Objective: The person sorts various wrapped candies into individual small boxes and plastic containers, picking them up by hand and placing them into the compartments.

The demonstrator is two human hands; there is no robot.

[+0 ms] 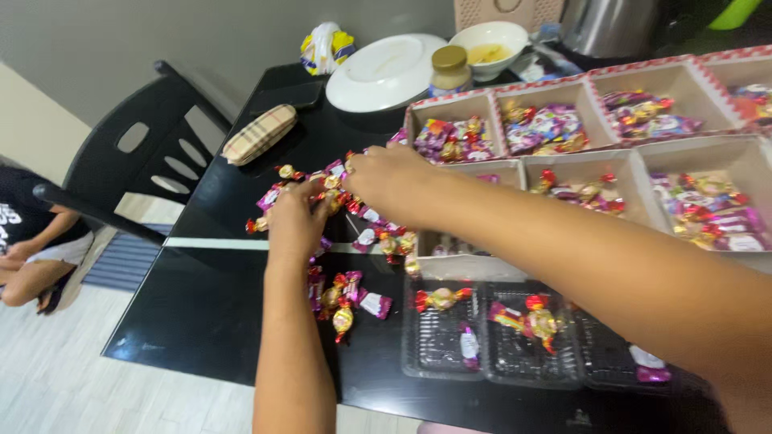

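— Hands first: what were they doing?
— Left hand (296,219) lay curled over the wrapped candies (338,189) piled on the black table (201,321); right hand (390,178) pinched at the same pile, though whether it gripped one I could not tell
— How would they handle?
— Light, small, crinkly foil, slippery; best pinched by the twisted ends, just under the fingertips, beside the cardboard tray (462,265)

On the black desk (201,321), a white plate (384,74) sits at twelve o'clock, a gold-lidded jar (449,70) and white bowl (489,46) beside it. A checked pouch (259,134) lies at ten o'clock, near the black chair (137,161).
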